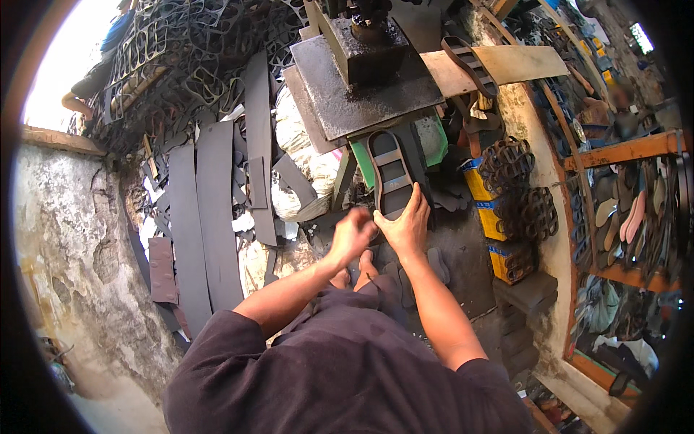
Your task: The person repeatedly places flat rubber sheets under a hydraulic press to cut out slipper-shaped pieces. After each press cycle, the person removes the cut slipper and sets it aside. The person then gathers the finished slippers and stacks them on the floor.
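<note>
A sole-shaped metal cutting die (390, 172) with crossbars lies on dark sheet material at the front of the press. My right hand (406, 228) grips its near end, the thumb on the left and the fingers along the right edge. Close beside it, my left hand (352, 237) is bent inward and smeared by motion, so its grip does not show clearly. Above the die stands the press (369, 94) with a dark, wide metal plate. A green pad (361, 165) shows beneath the dark material. A second sole-shaped die (470, 65) rests on a pale board (524, 65).
Long dark rubber strips (217, 210) lie at left, beside a white sack (318, 155). Dies are heaped (181, 50) at the far left, near another person's arm (83, 98). Yellow-and-blue boxes (491, 220) with more dies stand right, before a wooden rack (622, 152) of soles.
</note>
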Tool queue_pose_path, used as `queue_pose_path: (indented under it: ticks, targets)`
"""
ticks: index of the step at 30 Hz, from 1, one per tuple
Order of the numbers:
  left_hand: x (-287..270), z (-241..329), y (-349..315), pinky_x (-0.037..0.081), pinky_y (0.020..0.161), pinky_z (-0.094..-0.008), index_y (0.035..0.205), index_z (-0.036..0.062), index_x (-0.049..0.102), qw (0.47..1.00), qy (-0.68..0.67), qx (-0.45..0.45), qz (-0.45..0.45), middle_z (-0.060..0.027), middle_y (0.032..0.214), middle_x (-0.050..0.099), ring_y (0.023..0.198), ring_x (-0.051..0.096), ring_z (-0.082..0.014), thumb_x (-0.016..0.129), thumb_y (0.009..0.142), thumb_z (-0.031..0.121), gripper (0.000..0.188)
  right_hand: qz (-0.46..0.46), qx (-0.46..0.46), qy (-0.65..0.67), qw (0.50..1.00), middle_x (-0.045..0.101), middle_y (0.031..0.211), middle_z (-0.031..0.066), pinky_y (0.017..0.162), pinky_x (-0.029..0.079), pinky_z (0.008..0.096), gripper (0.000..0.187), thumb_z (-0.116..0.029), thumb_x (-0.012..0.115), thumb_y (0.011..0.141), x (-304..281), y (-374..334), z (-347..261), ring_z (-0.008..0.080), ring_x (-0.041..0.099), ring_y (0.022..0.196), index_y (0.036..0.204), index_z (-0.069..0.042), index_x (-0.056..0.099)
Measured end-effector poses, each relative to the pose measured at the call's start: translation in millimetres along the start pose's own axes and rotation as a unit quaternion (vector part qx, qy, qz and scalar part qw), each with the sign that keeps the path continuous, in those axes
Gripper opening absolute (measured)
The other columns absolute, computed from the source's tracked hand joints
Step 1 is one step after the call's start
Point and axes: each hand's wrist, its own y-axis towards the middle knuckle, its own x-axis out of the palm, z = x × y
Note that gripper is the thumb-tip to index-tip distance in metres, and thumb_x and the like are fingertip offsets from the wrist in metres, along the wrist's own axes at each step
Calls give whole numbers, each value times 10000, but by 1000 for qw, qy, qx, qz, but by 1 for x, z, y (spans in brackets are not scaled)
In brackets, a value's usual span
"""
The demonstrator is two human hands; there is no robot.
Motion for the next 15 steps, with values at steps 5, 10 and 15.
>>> queue_pose_path:
  ticks: [5, 10, 15]
  targets:
    - [-33, 28, 129, 505, 1021, -481, 1312, -18, 620, 921, 98, 296, 234, -265, 1193, 681, 1142, 659, -428, 543, 1064, 261, 381, -8, -28, -25, 999, 454, 1438, 313, 1136, 401, 490, 1150, -377, 901, 708, 6, -3, 0, 452, 480, 1296, 1551, 77, 265]
    - [-64, 56, 159, 510, 976, -409, 1200, -52, 707, 997, 67, 45, -19, -232, 1083, 741, 1088, 692, -331, 609, 1034, 416, 506, 17, -26, -47, 998, 424, 1492, 279, 1154, 366, 554, 1210, -469, 924, 675, -10, -25, 3, 451, 397, 1400, 1560, 44, 277]
    - [-75, 69, 153, 447, 1086, -337, 1409, -2, 618, 996, -24, 21, -89, -178, 1356, 678, 1246, 628, -239, 641, 1020, 376, 543, 81, -38, -19, 996, 375, 1552, 221, 1195, 304, 592, 1182, -443, 952, 656, 9, -66, 42, 455, 318, 1467, 1553, -11, 317]
